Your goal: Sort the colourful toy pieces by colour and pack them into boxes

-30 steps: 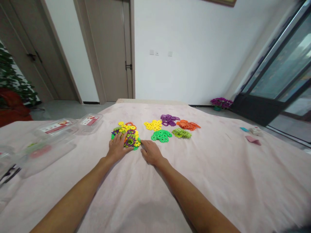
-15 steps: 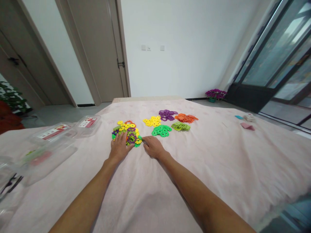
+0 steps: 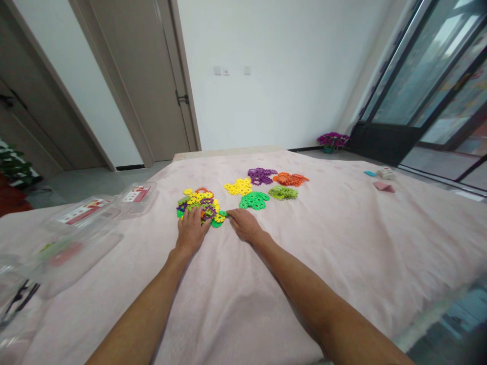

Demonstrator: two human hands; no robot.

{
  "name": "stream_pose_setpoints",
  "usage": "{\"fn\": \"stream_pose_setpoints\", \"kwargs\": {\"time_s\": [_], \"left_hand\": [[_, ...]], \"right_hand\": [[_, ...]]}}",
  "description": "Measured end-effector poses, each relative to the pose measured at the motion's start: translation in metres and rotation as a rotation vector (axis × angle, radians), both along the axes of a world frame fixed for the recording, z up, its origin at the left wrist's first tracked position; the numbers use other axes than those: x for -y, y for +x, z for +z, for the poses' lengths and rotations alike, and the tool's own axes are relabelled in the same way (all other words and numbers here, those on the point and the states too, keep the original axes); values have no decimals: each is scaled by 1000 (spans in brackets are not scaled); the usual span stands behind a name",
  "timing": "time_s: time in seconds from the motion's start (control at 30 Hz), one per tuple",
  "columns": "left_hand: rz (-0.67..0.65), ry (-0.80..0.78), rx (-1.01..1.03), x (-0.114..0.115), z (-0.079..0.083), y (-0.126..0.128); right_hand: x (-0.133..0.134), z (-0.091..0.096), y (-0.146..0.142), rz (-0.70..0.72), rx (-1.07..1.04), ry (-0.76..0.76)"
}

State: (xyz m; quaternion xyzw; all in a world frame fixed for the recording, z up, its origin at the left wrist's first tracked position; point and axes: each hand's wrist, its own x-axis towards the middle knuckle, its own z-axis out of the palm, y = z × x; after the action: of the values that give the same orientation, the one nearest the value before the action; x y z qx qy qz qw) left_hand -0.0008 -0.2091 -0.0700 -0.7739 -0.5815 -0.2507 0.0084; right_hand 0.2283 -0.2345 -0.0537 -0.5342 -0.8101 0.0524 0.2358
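A mixed pile of flat plastic snowflake pieces [image 3: 200,203] in yellow, green, purple and orange lies on a pink bedsheet [image 3: 342,243]. My left hand [image 3: 192,230] rests flat on the near edge of this pile, fingers stretched out. Beside it, my right hand [image 3: 245,224] lies with its fingertips pinched on a green piece [image 3: 221,215] at the pile's right edge. Farther back sit sorted heaps: yellow [image 3: 239,187], purple [image 3: 261,175], orange [image 3: 290,179], dark green [image 3: 254,200] and light green [image 3: 283,192].
Clear plastic boxes with lids [image 3: 79,223] stand at the left of the bed. Small pink and blue items [image 3: 382,181] lie at the far right. Doors [image 3: 152,91] are behind, a glass sliding door [image 3: 426,91] at the right, and flower pots [image 3: 332,141] on the floor.
The view has swung a little to the left and down. My right hand's fingertips have reached the green piece at the pile's edge. My left hand stays on the pile.
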Motion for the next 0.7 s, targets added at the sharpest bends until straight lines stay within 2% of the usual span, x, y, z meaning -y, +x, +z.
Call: {"fn": "stream_pose_setpoints", "kwargs": {"time_s": [0.47, 0.7], "left_hand": [[-29, 2, 27, -1, -4, 0], [-30, 47, 4, -4, -11, -4]], "right_hand": [[-3, -3, -1, -31, 15, 15], [-2, -1, -2, -25, 81, 53]]}}
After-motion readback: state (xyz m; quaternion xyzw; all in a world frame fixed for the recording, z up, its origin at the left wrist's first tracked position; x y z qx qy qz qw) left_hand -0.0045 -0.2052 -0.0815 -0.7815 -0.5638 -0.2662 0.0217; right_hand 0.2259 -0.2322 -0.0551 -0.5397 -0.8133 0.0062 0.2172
